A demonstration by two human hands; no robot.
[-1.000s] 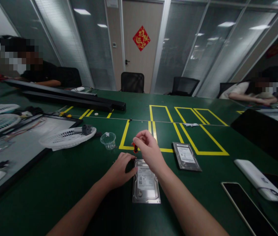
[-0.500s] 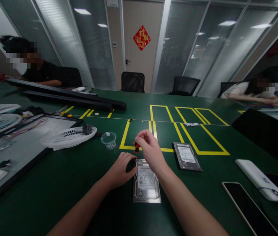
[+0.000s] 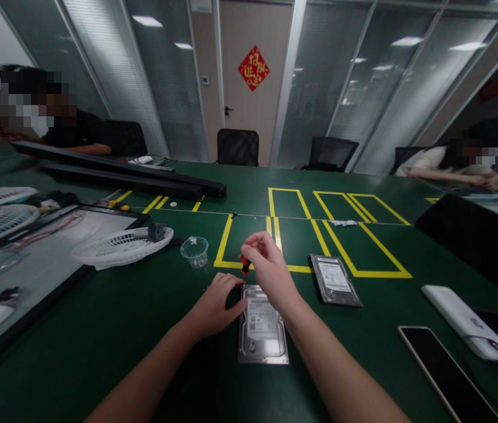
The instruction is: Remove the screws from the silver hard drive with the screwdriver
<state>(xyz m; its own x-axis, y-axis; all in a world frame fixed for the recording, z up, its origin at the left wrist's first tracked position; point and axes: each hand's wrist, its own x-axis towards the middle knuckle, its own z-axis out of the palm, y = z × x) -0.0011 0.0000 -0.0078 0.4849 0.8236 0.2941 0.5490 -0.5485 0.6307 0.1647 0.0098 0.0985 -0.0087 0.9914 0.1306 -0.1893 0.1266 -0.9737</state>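
Right hand (image 3: 269, 273): thumb and forefinger pinched tight on the red-and-black handle of a small screwdriver (image 3: 245, 266), above the far left corner of the hard drive (image 3: 263, 332).
Left hand (image 3: 216, 302): thumb and forefinger parted, thumb resting on the hard drive's left edge, forefinger at its far left corner; whether that fingertip touches the shaft cannot be told.
Screwdriver work: probably best done with the shaft upright, light downward pressure and small finger turns, the left thumb bracing the hard drive against twisting; what the tip meets is too small to see.
Hard drive: flat, label up, beneath both hands.
Clear plastic cup (image 3: 194, 254): beyond the hard drive, to its left.
Second hard drive (image 3: 335, 282): label up, right of the hard drive and farther off.
Smartphone (image 3: 445, 373): well right of the hard drive.
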